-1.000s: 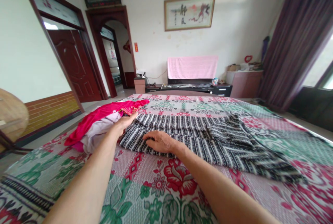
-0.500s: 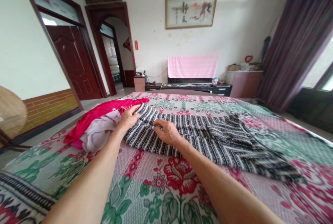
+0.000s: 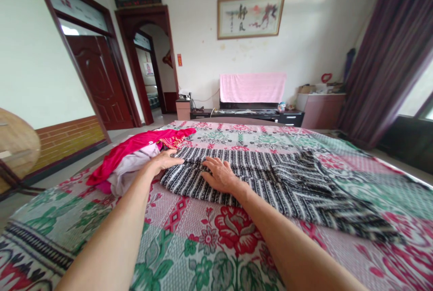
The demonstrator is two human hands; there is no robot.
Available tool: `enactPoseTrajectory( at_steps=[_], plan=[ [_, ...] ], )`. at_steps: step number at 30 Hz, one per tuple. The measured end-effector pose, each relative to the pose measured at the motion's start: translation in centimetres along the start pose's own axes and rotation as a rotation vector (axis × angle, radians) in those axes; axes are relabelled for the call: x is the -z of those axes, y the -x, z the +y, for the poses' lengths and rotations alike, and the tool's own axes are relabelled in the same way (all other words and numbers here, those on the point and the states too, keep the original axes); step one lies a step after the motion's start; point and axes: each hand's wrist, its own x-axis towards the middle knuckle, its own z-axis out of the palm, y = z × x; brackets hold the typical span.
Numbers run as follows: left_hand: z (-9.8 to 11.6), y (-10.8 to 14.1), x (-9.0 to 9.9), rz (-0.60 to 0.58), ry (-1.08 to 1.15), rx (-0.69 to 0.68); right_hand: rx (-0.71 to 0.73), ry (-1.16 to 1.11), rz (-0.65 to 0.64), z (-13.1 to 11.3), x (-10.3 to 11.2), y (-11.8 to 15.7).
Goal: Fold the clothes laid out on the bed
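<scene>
A black-and-white striped knit garment (image 3: 257,171) lies folded lengthwise across the patterned bedspread (image 3: 189,255), with a narrower part stretching toward the right. My right hand (image 3: 221,175) rests flat on its left half, palm down with fingers spread. At the garment's left end is my left hand (image 3: 165,161), its thumb stretched out over the stripes and its fingers lying at the far corner. Just beyond that hand sits a pile with a bright red cloth (image 3: 135,144) on top of a pale lilac cloth (image 3: 130,171).
Across the room a pink towel (image 3: 252,87) covers a screen on a low black stand (image 3: 291,118). A round wooden board (image 3: 20,140) stands at the left. Dark red doors line the left wall, and a purple curtain (image 3: 375,56) hangs at the right.
The garment's far left corner, raised before, now lies lower and flatter. My left hand has come down and slightly nearer with it; my right hand's fingers have straightened and spread.
</scene>
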Motion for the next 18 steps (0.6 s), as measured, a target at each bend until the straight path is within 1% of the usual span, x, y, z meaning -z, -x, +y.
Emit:
enactPoseTrajectory(
  at_steps=[3, 5, 8, 11, 15, 18],
  plan=[
    [0.1, 0.4, -0.2, 0.003, -0.096, -0.018, 0.04, -0.011, -0.041, -0.2, -0.2, -0.3],
    [0.1, 0.5, -0.5, 0.016, -0.133, -0.017, 0.03, -0.002, -0.05, -0.2, -0.3, -0.4],
    [0.1, 0.5, -0.6, -0.001, -0.101, -0.039, 0.018, 0.021, -0.011, -0.2, -0.5, -0.6],
    [0.0, 0.4, -0.5, -0.011, -0.092, -0.077, 0.048, 0.022, 0.006, -0.5, -0.8, -0.7],
    [-0.1, 0.2, -0.7, 0.038, -0.15, -0.078, 0.08, -0.007, -0.051, -1.1, -1.1, -0.8],
    [-0.2, -0.3, -1.1, 0.119, -0.165, -0.051, 0.079, -0.013, -0.041, -1.1, -1.2, -0.8]
  ],
)
